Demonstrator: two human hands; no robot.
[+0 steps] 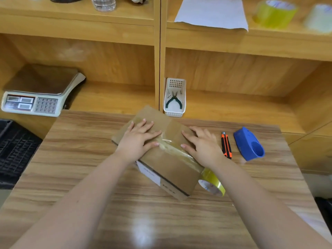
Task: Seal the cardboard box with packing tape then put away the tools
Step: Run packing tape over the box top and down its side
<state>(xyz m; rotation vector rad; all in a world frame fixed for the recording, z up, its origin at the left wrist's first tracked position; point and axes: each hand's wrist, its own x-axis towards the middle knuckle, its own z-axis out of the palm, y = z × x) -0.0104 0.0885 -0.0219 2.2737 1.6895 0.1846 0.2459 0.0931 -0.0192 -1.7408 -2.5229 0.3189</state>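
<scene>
A brown cardboard box (172, 168) lies at an angle in the middle of the wooden table (89, 177). A strip of clear yellowish tape runs along its top seam to a tape roll (213, 184) hanging at the box's near right corner. My left hand (138, 139) lies flat on the box's top left, fingers spread. My right hand (203, 144) lies flat on the top right, beside the tape strip. An orange and black utility knife (226, 145) and a blue tape dispenser (248, 143) rest on the table to the right.
A white basket (175, 112) holding green-handled pliers stands in the shelf behind the box. A weighing scale (39, 92) sits at the back left, a black crate (16, 150) at the left. Upper shelves carry tape rolls (274, 13), a white paper sheet and a bottle.
</scene>
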